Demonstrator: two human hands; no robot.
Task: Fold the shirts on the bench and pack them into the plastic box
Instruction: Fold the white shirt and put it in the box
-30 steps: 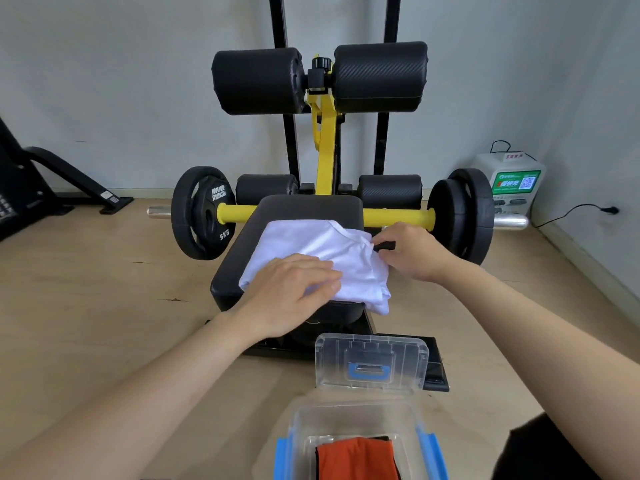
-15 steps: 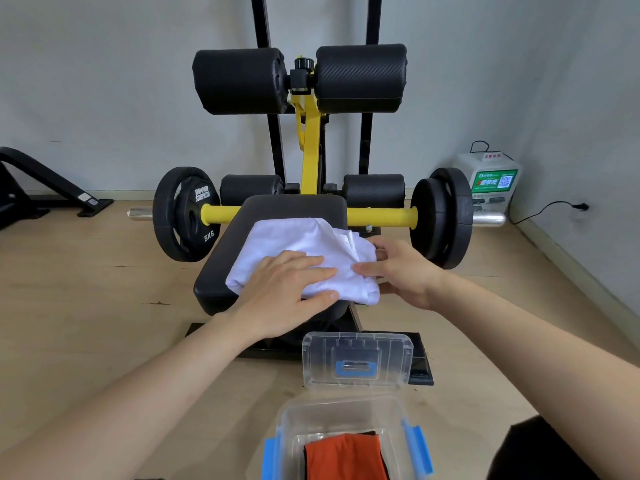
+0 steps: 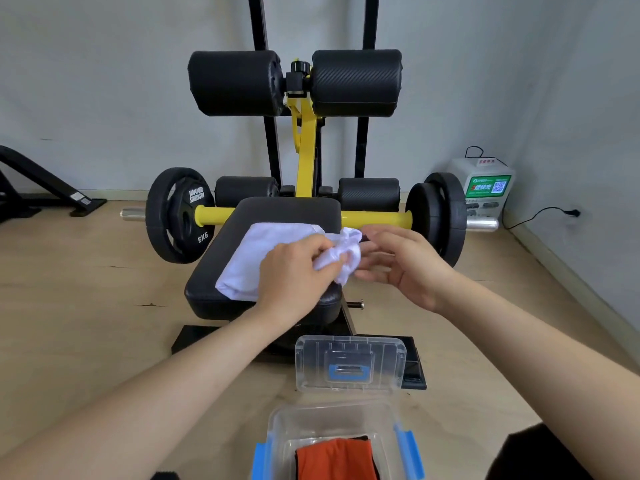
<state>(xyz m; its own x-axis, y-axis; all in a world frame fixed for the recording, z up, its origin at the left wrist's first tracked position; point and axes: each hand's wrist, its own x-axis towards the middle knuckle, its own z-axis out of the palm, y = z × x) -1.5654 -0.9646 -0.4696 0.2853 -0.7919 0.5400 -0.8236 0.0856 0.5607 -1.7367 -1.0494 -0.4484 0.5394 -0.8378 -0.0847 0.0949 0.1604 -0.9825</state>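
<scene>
A white shirt (image 3: 256, 261) lies partly folded on the black padded bench seat (image 3: 287, 209). My left hand (image 3: 294, 271) rests on the shirt's right part and grips a bunched fold of white cloth. My right hand (image 3: 398, 265) is just right of that bunch, fingers spread and loosely bent, its fingertips touching the cloth. On the floor in front of the bench stands a clear plastic box (image 3: 277, 424) with blue latches. Its lid (image 3: 349, 362) leans upright at the back. An orange shirt (image 3: 332, 459) lies folded inside it over something black.
A yellow bar (image 3: 211, 214) with black weight plates (image 3: 176, 213) crosses behind the seat, under black roller pads (image 3: 235, 83). A white-and-green charging unit (image 3: 485, 188) stands by the right wall, its cable running to a socket. The black frame of another machine (image 3: 41, 181) sits far left.
My left hand went from lying flat on the shirt to gripping a bunch of its right edge. My right hand let the cloth slip and opened beside it.
</scene>
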